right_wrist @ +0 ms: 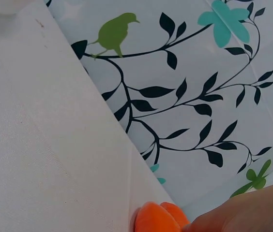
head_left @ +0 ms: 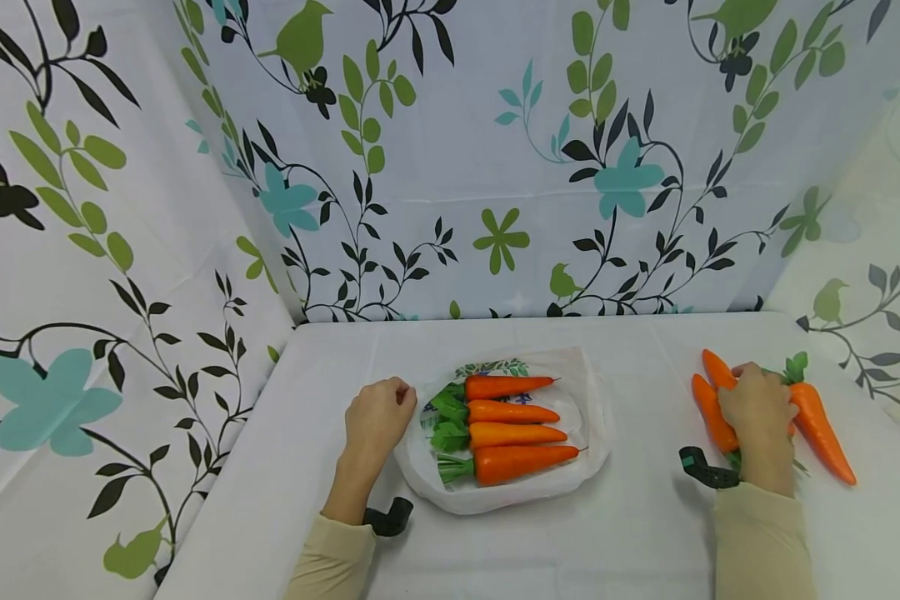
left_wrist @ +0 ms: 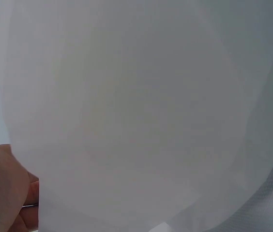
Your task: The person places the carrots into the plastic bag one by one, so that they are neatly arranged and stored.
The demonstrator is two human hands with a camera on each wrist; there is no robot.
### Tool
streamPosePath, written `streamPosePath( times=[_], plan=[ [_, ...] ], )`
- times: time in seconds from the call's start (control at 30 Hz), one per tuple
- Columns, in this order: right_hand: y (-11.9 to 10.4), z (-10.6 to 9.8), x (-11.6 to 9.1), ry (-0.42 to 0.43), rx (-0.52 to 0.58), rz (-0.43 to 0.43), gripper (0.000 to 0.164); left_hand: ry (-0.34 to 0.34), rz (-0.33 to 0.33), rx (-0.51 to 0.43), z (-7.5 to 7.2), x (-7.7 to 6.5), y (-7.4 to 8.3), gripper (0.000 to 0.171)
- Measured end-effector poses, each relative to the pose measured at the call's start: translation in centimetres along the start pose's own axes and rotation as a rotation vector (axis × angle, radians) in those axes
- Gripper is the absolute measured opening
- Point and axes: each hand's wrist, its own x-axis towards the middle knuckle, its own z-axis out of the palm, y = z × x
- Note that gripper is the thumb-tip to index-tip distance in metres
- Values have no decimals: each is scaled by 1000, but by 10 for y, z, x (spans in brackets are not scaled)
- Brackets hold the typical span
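In the head view, a white plastic bag (head_left: 592, 433) lies spread on the table with several orange carrots (head_left: 525, 465) in a row on it, leafy ends to the left. My left hand (head_left: 375, 421) pinches the bag's left edge with curled fingers; in the left wrist view, bag plastic (left_wrist: 141, 106) covers most of the picture in front of that hand (left_wrist: 3, 188). At the right, my right hand (head_left: 757, 408) curls over a loose group of carrots and grips one, mostly hidden under the palm. Another carrot (head_left: 821, 433) lies slanted just right of the hand.
Two carrots (head_left: 712, 415) lie side by side at the right hand's left. The white table (head_left: 645, 542) ends at the back against a leaf-and-bird patterned cloth (head_left: 450, 167), which also hangs at both sides. Black camera mounts (head_left: 708, 469) sit on the wrists.
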Motion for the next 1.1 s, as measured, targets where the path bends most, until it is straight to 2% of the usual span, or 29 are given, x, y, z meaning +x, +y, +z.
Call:
streamPosePath(
  times=[0.43,0.9,1.1],
  plan=[
    [1,1,-2,-9,1,-45,50,-11,-6,1,1,1,-1,20],
    [1,4,-1,8,-81,-89,51,-8,-4,-1,2,2,-2,21],
    [-1,4,-3,15,-58,-97,51,-7,-4,-3,1,1,-2,21]
  ],
)
